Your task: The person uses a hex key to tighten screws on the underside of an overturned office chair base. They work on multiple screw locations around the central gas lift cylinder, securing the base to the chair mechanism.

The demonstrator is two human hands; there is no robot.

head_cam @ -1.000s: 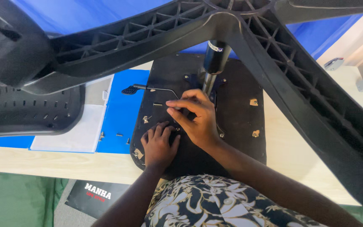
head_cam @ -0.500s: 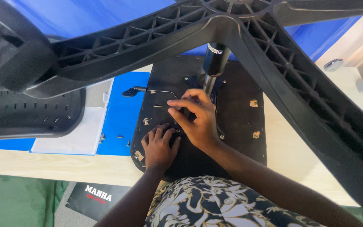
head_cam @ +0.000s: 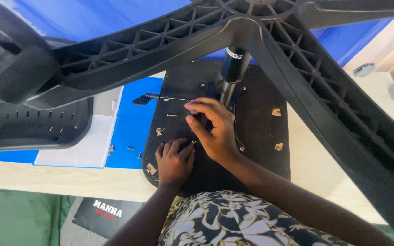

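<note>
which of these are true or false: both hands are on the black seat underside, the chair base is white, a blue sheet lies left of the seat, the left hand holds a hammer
1. Both the left hand and right hand rest on the flat black seat underside: true.
2. The ribbed plastic star-shaped chair base is white: false, it is black.
3. A blue sheet lies left of the seat: true.
4. The left hand holds a hammer: false, it lies on the seat, no hammer visible.

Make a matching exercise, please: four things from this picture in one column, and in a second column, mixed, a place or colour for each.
Things:
1. chair base
2. seat bottom
3. folder
4. left hand

Places or colours:
A. blue, flat on the table, left of the seat
B. resting on the seat's near edge
C. black spokes, close to the camera
D. dark panel lying on the table

Pairs: 1-C, 2-D, 3-A, 4-B
</note>
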